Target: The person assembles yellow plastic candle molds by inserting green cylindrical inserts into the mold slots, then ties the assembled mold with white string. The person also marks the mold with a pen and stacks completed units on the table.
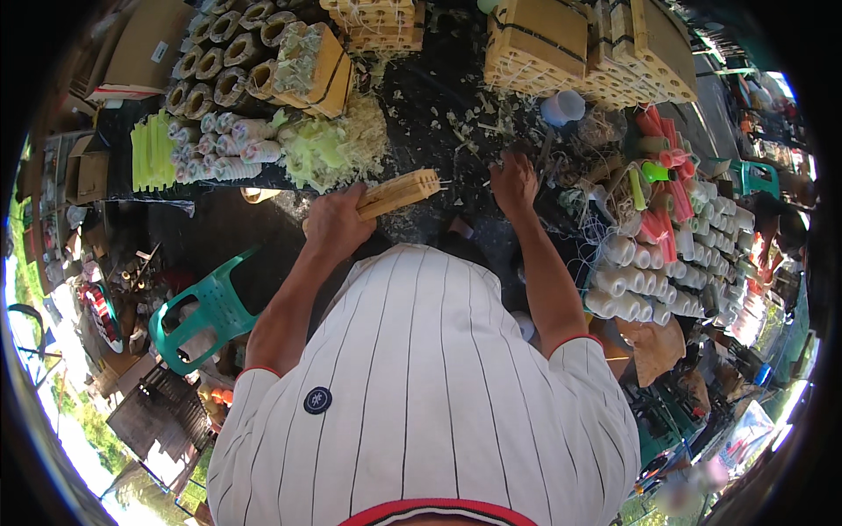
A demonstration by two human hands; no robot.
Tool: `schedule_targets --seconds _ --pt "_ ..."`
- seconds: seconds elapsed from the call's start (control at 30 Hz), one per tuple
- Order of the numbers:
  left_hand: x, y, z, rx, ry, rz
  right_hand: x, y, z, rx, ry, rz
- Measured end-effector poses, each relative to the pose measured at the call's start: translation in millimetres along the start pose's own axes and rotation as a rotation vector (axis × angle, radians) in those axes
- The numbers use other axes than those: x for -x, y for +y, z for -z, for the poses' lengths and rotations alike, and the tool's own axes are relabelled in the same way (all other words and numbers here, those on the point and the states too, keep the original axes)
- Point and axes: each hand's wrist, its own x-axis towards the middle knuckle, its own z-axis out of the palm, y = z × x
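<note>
My left hand point(338, 221) grips a pale wooden block point(399, 194), long and squared, tilted up toward the right. Its right end has small holes, and short white strands stick out there. To the right, my right hand point(515, 182) is low over the dark worktable point(430, 96), apart from the block. Its fingers look curled together; a thin pale bit shows beside them, and what they hold is too small and dark to make out. Just beyond my left hand lies a heap of yellow-green shavings point(338, 145).
White-wrapped rolls point(224, 149), green sticks point(153, 151) and brown hollow tubes point(230, 86) are stacked at the left. Strapped wooden blocks point(537, 48) and a pale cup point(562, 107) stand at the back right. White rolls point(627, 280) fill the right. A green stool point(206, 307) stands lower left.
</note>
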Motion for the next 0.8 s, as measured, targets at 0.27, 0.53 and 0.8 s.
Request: schedule_targets --seconds 0.27,0.53,0.8 --pt "-96.2 62.0 -22.7 -0.116 -0.121 -0.290 5.8 21.9 -31.5 -0.119 -0.026 0.030" --pt "-139.7 101.7 -60.6 -0.259 -0.214 -0.376 -15.0 32.0 4.3 -0.405 -0.170 -0.162" --pt "-130.9 102.2 -69.8 -0.298 -0.141 -0.430 -27.2 -6.4 100.9 -0.731 -0.333 -0.346"
